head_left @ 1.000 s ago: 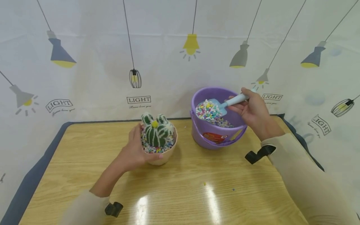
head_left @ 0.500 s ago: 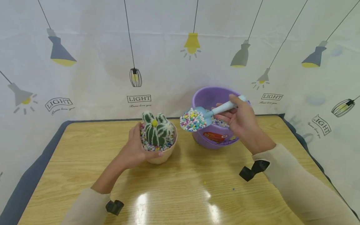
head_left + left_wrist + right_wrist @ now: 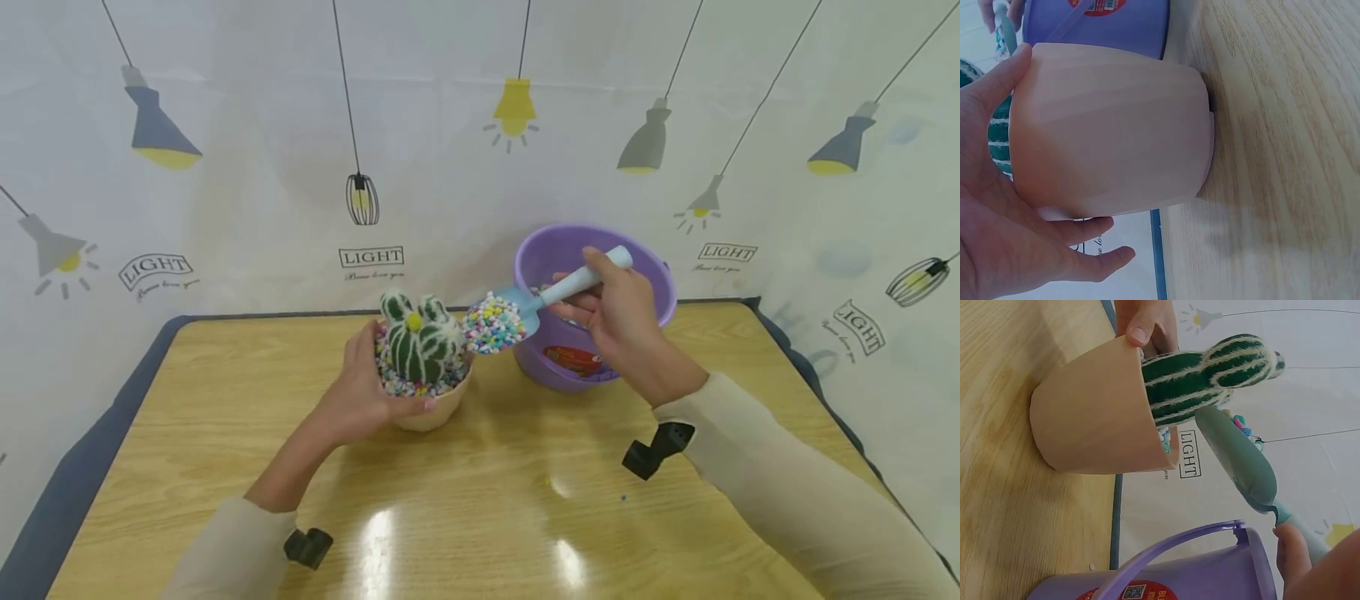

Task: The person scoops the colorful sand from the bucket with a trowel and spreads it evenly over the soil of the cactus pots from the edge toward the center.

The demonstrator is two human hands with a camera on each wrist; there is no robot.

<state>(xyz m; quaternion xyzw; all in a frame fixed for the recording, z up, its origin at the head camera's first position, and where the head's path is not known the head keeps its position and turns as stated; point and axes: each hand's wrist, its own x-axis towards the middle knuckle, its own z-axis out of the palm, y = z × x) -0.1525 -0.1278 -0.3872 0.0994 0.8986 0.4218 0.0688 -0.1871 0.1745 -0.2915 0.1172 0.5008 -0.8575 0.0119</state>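
My left hand (image 3: 362,402) holds a beige flowerpot (image 3: 437,412) at its rim, with the thumb along the near side. In the pot stands a green, white-striped cactus (image 3: 416,354) with a yellow dot, set among multicoloured pebbles (image 3: 401,385). My right hand (image 3: 626,312) grips the handle of a light blue scoop (image 3: 572,285), heaped with coloured pebbles (image 3: 495,323). The scoop's tip is right at the pot's right rim; in the right wrist view the scoop (image 3: 1241,459) lies beside the cactus, above the rim.
A purple bucket (image 3: 528,358) with a red label stands at the back right of the wooden table (image 3: 465,500), more pebbles showing inside. A blue pebble (image 3: 623,497) lies loose on the tabletop. Behind rises a white cloth (image 3: 442,150) printed with lamps.
My right hand has carried the loaded scoop left, out from over the bucket to the pot's rim. The left hand and the pot have stayed in place.
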